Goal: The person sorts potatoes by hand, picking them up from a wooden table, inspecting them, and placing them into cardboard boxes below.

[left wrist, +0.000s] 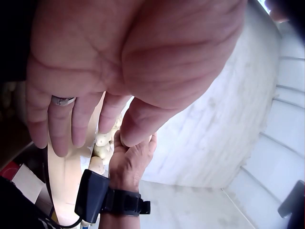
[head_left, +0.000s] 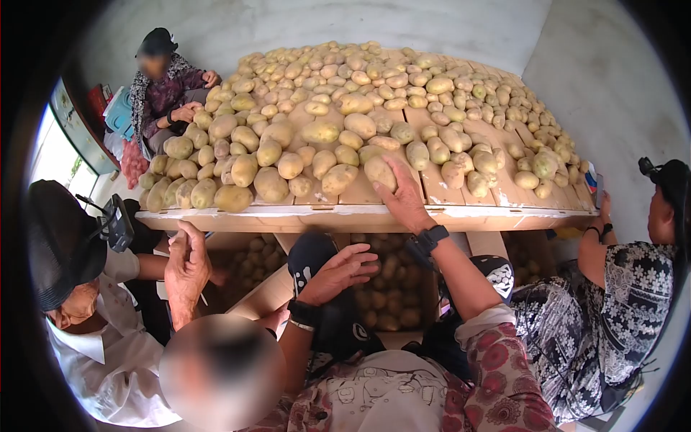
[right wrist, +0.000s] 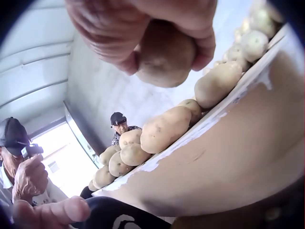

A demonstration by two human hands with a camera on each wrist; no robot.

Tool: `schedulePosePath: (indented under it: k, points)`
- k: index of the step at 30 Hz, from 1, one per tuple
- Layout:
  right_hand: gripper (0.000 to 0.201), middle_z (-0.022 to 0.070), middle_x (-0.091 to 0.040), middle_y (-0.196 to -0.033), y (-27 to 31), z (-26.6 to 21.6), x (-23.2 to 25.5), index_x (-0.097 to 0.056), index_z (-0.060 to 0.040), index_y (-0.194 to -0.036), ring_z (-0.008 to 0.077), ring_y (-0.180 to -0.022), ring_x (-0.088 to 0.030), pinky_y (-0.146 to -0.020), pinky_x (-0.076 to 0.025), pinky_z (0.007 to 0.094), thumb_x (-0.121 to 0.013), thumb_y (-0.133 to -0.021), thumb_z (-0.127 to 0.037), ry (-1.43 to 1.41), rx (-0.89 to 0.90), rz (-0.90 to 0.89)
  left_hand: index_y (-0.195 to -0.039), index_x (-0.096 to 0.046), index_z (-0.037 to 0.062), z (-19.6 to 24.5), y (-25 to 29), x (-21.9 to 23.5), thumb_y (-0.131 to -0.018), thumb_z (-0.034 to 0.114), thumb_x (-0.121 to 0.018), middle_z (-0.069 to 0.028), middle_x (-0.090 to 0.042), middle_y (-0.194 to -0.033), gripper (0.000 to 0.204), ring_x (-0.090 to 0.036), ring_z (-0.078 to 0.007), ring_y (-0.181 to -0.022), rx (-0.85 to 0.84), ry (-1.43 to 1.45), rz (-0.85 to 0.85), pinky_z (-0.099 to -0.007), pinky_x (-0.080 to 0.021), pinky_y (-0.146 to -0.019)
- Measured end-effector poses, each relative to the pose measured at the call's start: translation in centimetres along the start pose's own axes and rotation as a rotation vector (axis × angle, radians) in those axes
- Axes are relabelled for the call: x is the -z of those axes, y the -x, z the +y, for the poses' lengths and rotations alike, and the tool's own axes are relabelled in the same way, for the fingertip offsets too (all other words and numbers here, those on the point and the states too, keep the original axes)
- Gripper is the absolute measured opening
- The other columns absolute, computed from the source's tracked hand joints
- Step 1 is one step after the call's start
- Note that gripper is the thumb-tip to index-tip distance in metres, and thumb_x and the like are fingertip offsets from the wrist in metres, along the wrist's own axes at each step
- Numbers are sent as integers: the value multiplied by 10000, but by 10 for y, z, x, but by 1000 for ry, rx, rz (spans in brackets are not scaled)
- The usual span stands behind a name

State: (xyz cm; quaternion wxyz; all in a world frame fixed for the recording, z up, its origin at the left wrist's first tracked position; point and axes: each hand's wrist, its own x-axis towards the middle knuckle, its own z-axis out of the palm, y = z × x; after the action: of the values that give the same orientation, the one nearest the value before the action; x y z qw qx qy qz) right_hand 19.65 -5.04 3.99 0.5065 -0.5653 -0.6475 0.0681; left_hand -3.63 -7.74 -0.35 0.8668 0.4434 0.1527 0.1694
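My right hand (head_left: 405,201) grips a potato (head_left: 379,173) between thumb and fingers, at the front edge of a cardboard-topped table (head_left: 363,196) covered in potatoes. In the right wrist view the same potato (right wrist: 164,59) hangs below the curled fingers, above the table's edge. My left hand (head_left: 340,275) is held in the air below and in front of that edge, fingers loosely extended and nothing in it. The left wrist view shows its palm, with a ring (left wrist: 63,100) on one finger.
Under the tabletop are boxes of potatoes (head_left: 389,291), split by cardboard dividers (head_left: 260,295). A person in a white shirt (head_left: 119,360) sits at left, one in a floral top (head_left: 637,309) at right, another (head_left: 169,101) at the far left corner. Grey walls (head_left: 612,79) stand behind.
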Motion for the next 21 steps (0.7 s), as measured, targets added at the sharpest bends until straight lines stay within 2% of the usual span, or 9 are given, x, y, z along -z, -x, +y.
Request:
schedulePosePath:
  k: [2, 4, 5, 7, 13, 15, 17, 19, 21]
  points:
    - [561, 200, -445, -1260, 2, 7, -11, -393, -66, -1302, 352, -1159, -448, -975, -366, 377, -628, -801, -158, 17, -21, 45, -1349, -327, 69, 0, -1, -3, -944, 186, -462, -128, -419, -1333, 442, -463, -246, -1190, 4, -33, -2, -353, -390, -967]
    - [598, 214, -458, -1227, 6, 33, -28, -370, -78, -1318, 376, -1138, -452, -974, -375, 398, -634, -786, -147, 262, 26, -23, -1348, -329, 70, -1, -4, -3, -942, 183, -464, -127, -420, -1332, 443, -461, -244, -1191, 13, -27, 0, -353, -389, -967]
    - [598, 214, -458, -1227, 6, 31, -28, -370, -78, -1318, 376, -1138, -452, -974, -375, 398, -634, -786, -147, 258, 26, -20, -1347, -331, 70, -1, -4, -2, -939, 180, -466, -127, -420, -1331, 443, -459, -243, -1193, 19, -20, 7, -354, -388, -968]
    - [650, 226, -434, -1249, 6, 25, -30, -348, -106, -1332, 404, -1129, -446, -968, -377, 429, -650, -759, -148, 283, -196, -108, -1345, -334, 71, -3, -3, 2, -938, 181, -470, -127, -421, -1330, 443, -460, -243, -1192, 25, -32, 10, -354, -386, -969]
    - [728, 228, -408, -1286, 7, 25, -19, -303, -129, -1366, 394, -1180, -417, -991, -363, 427, -671, -741, -183, 262, -231, -165, -1329, -353, 65, -4, -3, -3, -935, 180, -479, -127, -444, -1305, 429, -474, -237, -1177, 19, -52, 16, -346, -394, -956]
    - [724, 230, -404, -1287, 15, 31, -14, -308, -110, -1357, 406, -1185, -403, -995, -347, 444, -674, -737, -184, 234, -208, -82, -1313, -373, 59, -9, -10, -2, -935, 179, -479, -127, -469, -1282, 411, -488, -235, -1162, 8, -67, 27, -342, -405, -945]
    - [721, 232, -401, -1287, 28, 32, -10, -314, -92, -1348, 419, -1190, -389, -1000, -330, 462, -677, -733, -185, 191, -182, -8, -1258, -432, 41, -17, -12, 3, -932, 194, -491, -122, -533, -1205, 365, -539, -219, -1097, 110, -267, -64, -326, -440, -899]
    - [629, 250, -447, -1240, 45, 34, 9, -416, -44, -1278, 420, -1187, -395, -1009, -322, 464, -682, -725, -177, 266, -216, 24, -1211, -469, 24, -34, -17, 1, -928, 218, -508, -115, -568, -1152, 345, -577, -207, -1032, 146, -350, -103, -321, -467, -858]
    - [527, 220, -510, -1157, 56, 45, 33, -476, -24, -1206, 376, -1124, -463, -969, -369, 432, -677, -746, -184, 282, -189, 29, -1201, -477, 19, -61, -29, -1, -917, 251, -534, -110, -571, -1146, 371, -597, -201, -992, 402, -448, -373, -323, -487, -824]
